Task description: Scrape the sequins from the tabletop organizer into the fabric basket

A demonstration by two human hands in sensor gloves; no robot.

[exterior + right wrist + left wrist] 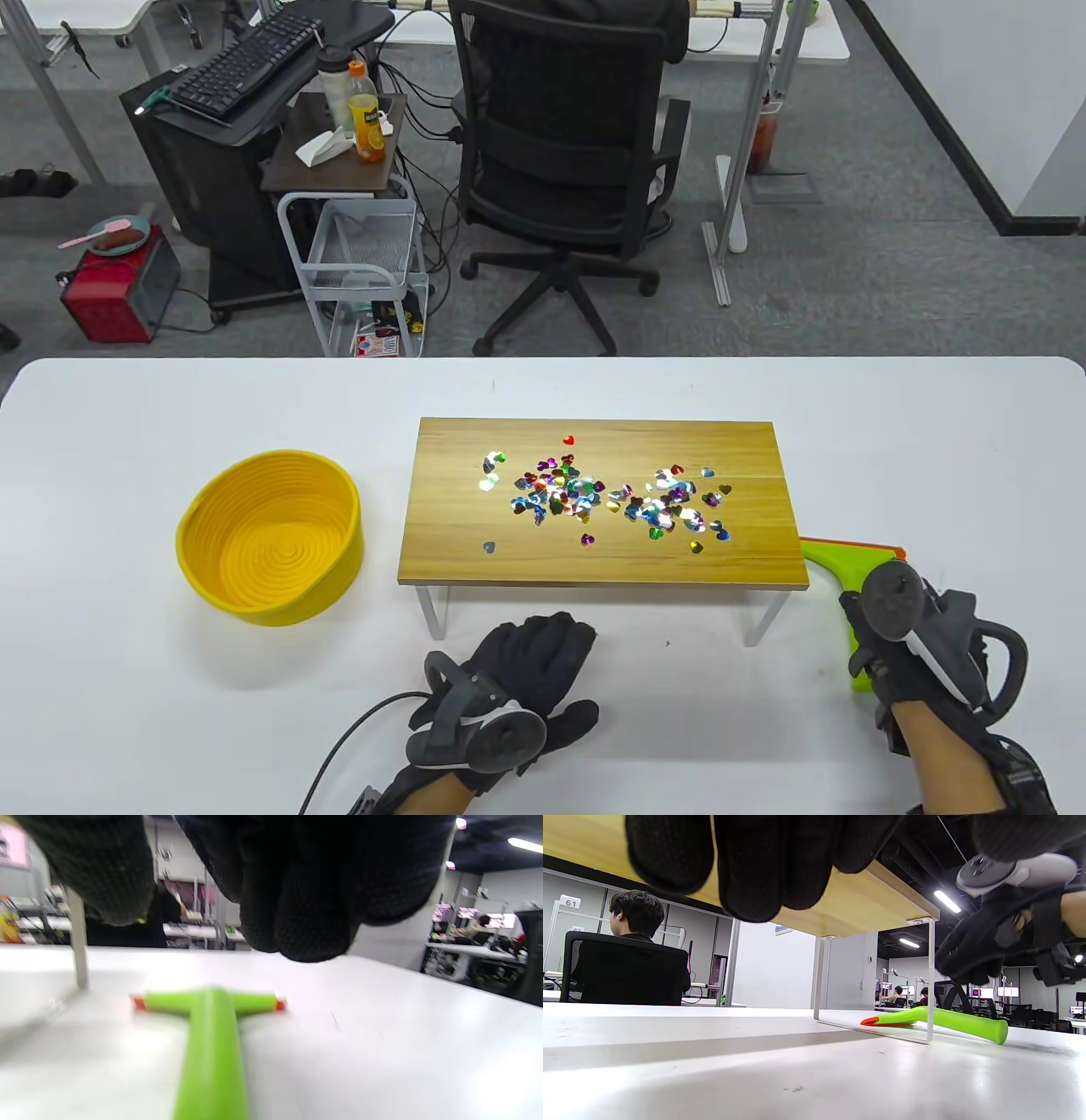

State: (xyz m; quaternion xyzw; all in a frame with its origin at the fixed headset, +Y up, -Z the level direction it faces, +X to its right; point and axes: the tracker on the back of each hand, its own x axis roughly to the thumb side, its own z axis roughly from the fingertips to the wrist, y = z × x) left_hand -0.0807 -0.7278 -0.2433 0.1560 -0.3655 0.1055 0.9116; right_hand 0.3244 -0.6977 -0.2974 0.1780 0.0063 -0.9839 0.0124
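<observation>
A wooden tabletop organizer (458, 543) stands mid-table with many coloured heart sequins (594, 497) scattered on its top. An empty yellow fabric basket (352, 509) sits to its left. A green scraper (836, 560) with an orange blade lies on the table by the organizer's right end; it also shows in the left wrist view (950, 1020) and the right wrist view (210, 1035). My right hand (899, 628) hovers just above its handle, fingers (305, 899) curled down, not gripping. My left hand (543, 645) rests flat on the table in front of the organizer, empty.
The organizer stands on thin white metal legs (930, 980) with a gap beneath. The white table (170, 407) runs wide to both sides. Beyond its far edge are a black office chair (564, 144) and a white cart (365, 263).
</observation>
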